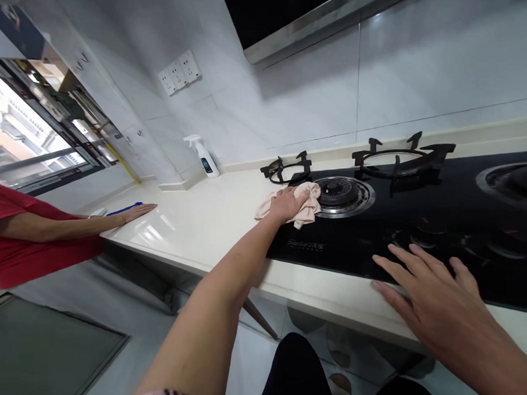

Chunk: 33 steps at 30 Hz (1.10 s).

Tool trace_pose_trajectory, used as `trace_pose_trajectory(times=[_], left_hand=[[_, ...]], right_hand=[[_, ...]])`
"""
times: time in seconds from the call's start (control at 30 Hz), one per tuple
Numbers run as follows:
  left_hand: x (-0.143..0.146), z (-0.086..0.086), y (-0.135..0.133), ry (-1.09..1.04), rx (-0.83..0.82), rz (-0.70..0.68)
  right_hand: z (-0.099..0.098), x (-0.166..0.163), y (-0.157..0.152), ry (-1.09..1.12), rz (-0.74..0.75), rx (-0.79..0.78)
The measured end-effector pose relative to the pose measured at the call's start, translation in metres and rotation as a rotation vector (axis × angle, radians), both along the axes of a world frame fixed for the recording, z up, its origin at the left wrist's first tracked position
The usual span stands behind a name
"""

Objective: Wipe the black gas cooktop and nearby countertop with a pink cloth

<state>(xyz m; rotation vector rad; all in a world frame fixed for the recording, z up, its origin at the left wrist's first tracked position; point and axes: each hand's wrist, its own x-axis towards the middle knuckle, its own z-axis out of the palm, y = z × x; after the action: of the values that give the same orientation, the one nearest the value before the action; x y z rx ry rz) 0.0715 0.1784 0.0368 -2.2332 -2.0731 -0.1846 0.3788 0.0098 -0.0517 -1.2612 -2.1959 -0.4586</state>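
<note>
My left hand [285, 204] presses a pale pink cloth [308, 210] down, its fingers gathered into the fabric. The cloth lies across the left edge of the black glass gas stove [344, 240], against the left burner [339, 191], and partly over the white counter. Nothing is in my right hand [437, 292], which is spread with fingers apart above the stove's front edge, close to the control knobs [429, 234]. I cannot tell whether it touches the surface.
Two black pan supports [288, 168] [397, 157] are off the burners, near the wall. A white spray bottle [204, 158] stands on the counter [181, 213]. At left, a person in red [42, 230] rests a hand beside a blue cloth [124, 209]. A range hood [308, 21] hangs above.
</note>
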Motion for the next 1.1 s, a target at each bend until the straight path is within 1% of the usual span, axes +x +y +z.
trace_pose_trajectory(times=[0.1, 0.23, 0.37, 0.6, 0.73, 0.8, 0.87, 1.1], left_hand=[[0.002, -0.001, -0.009, -0.01, 0.007, 0.01], [0.004, -0.002, -0.033, -0.049, 0.018, 0.046], [0.006, -0.002, -0.067, -0.078, 0.01, 0.043], [0.006, -0.002, -0.134, -0.085, 0.035, -0.06], [0.005, -0.006, -0.162, -0.067, 0.087, -0.077], [0.004, -0.007, -0.169, -0.076, 0.086, -0.083], [0.004, -0.007, -0.17, -0.094, 0.063, -0.083], [0.004, 0.0, -0.154, -0.147, -0.033, -0.057]], right_hand=[[0.005, -0.005, -0.004, 0.011, -0.044, -0.021], [0.007, -0.008, -0.006, 0.022, -0.052, -0.025], [0.002, -0.006, -0.003, 0.055, -0.038, -0.015], [-0.003, 0.0, 0.004, 0.068, -0.04, -0.051], [-0.005, 0.003, 0.006, 0.06, -0.049, -0.1], [-0.006, 0.005, 0.007, 0.051, -0.054, -0.114], [-0.006, 0.006, 0.007, 0.044, -0.057, -0.118], [-0.003, 0.004, 0.003, 0.058, -0.06, -0.097]])
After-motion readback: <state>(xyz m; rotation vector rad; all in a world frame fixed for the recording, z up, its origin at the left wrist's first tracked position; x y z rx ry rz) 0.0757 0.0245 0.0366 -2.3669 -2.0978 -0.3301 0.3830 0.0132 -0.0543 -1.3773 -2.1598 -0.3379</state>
